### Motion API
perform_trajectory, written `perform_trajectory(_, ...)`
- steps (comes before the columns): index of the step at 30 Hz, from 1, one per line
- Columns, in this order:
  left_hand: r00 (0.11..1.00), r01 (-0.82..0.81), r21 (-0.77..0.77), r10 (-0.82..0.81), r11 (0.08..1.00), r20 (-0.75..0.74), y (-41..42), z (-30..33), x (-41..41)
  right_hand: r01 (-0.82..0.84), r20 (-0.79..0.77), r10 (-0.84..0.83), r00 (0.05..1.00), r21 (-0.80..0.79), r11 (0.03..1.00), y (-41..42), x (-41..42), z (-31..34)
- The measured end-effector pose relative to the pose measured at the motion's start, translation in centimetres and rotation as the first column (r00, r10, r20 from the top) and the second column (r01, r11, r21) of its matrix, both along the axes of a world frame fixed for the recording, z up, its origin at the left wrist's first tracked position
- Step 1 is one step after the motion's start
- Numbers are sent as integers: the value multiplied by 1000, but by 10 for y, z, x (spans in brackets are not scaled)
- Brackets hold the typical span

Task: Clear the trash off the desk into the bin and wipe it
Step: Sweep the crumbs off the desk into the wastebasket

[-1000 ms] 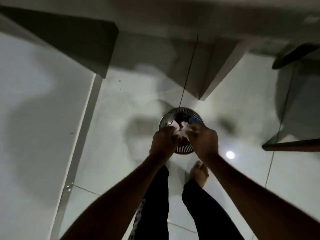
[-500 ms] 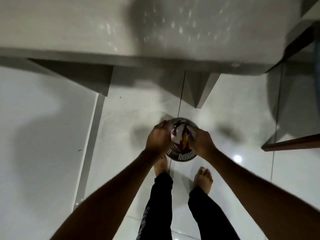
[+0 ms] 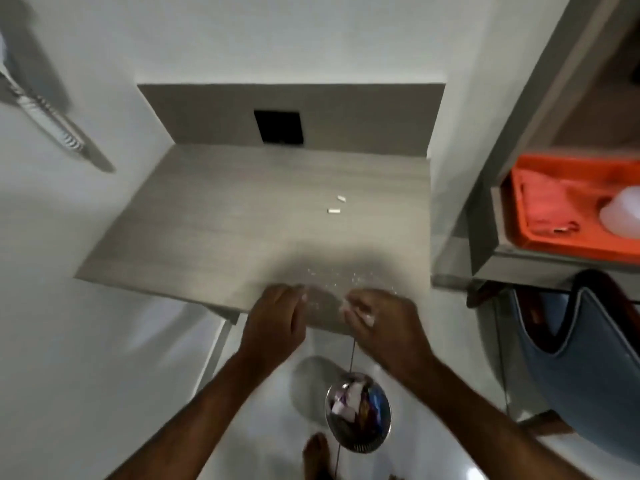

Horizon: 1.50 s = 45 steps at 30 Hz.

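Observation:
The grey wood-grain desk [image 3: 214,216] juts out from the wall. Two small white scraps [image 3: 336,204] lie on its right half. A scatter of tiny white crumbs [image 3: 334,276] sits near the front edge. My left hand [image 3: 277,323] and my right hand [image 3: 382,325] hover palm down over that front edge, just below the crumbs, fingers loosely apart with nothing clearly held. Pale spots at the right fingertips are too blurred to name. The round metal bin [image 3: 358,415] stands on the floor below my right forearm, holding crumpled paper and wrappers.
An orange tray [image 3: 554,216] with a white container sits on a shelf to the right. A blue chair [image 3: 588,358] stands below it. A dark square opening [image 3: 278,126] is in the desk's back panel. My bare foot [image 3: 317,455] is beside the bin.
Both hands have come up from the bin's mouth to the desk's front edge. The view has tilted up from the floor to the desk top.

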<state>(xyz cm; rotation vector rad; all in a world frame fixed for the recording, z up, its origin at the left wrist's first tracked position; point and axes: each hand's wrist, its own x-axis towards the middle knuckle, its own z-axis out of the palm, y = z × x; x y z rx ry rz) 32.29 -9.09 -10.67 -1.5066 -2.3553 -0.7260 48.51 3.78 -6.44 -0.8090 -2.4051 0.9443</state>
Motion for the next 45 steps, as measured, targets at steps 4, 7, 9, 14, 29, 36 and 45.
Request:
perform_trajectory(4, 999, 27, -26, -26, 999, 21, 76, 35, -56, 114, -60, -105, 993, 164, 980, 70, -68, 39)
perform_trajectory(7, 995, 97, -116, -96, 989, 17, 124, 38, -89, 188, 32, -192, 981, 107, 976, 115, -112, 44)
perform_trajectory(9, 994, 108, -230, -99, 967, 52, 150, 28, -109, 225, 85, -230, 969, 69, 972, 138, -138, 34)
perform_trajectory(14, 990, 138, -481, -137, 866, 38, 190, -4, -139, 218, 239, -220, 946, 36, 975, 177, -178, -9)
perform_trajectory(29, 949, 307, -438, -308, 845, 71, 189, -25, -151, -218, 587, -78, 806, 417, 883, 174, -167, -56)
perform_trajectory(36, 990, 128, -487, -82, 864, 114, 152, -4, -96, -108, 622, -116, 775, 310, 945, 95, -68, -42)
perform_trajectory(45, 966, 4, -94, 21, 996, 260, -66, -71, 91, 257, 52, -259, 964, 43, 965, -69, 87, -144)
